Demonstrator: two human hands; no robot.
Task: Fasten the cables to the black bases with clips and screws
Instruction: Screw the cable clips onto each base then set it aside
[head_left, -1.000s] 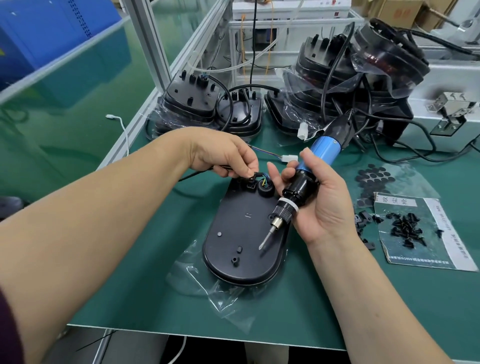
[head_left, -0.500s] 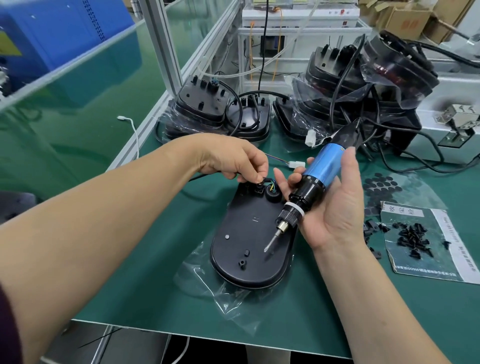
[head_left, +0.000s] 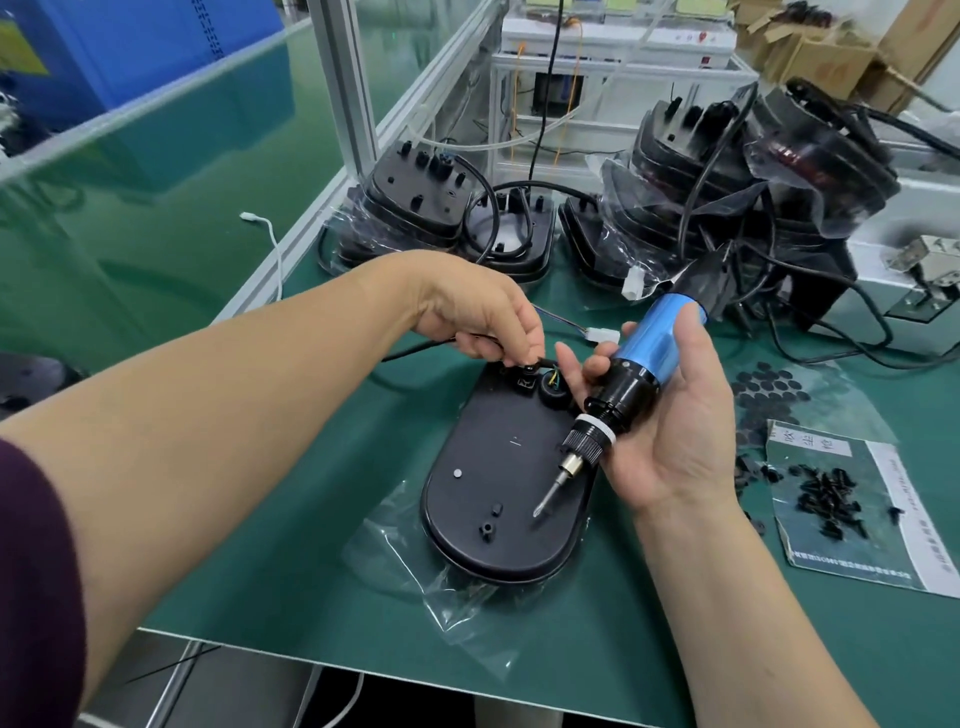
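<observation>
1. Closest to me, a clear plastic bag (head_left: 457, 597) lies on the green mat (head_left: 311, 571). The black base (head_left: 498, 467) rests on the bag, its long axis running away from me.
2. The right hand (head_left: 670, 426) sits palm-up over the base's right edge and grips the electric screwdriver (head_left: 634, 374). The thumb lies along the blue barrel and the fingers curl round the black collar. The forefinger is straighter than the rest, its tip just beside the round grommet. The bit (head_left: 550, 493) slants down toward me, and I cannot tell whether its tip touches the base.
3. At the base's far end the left hand (head_left: 478, 317) is knuckles-up with its fingers tightly curled. Thumb and fingertips pinch the black cable (head_left: 415, 353) where it meets the base, and a small black clip (head_left: 529, 368) sits right under the fingertips. The cable trails left across the mat, and thin coloured wires lead to a white connector (head_left: 602, 335) just beyond both hands.
4. To the right, black screws (head_left: 831, 493) are heaped on a printed sheet (head_left: 883, 545), with round black pads (head_left: 769, 389) behind them.
5. Farthest back stand stacked bases (head_left: 415, 208) in plastic wrap, cables looped over them.
</observation>
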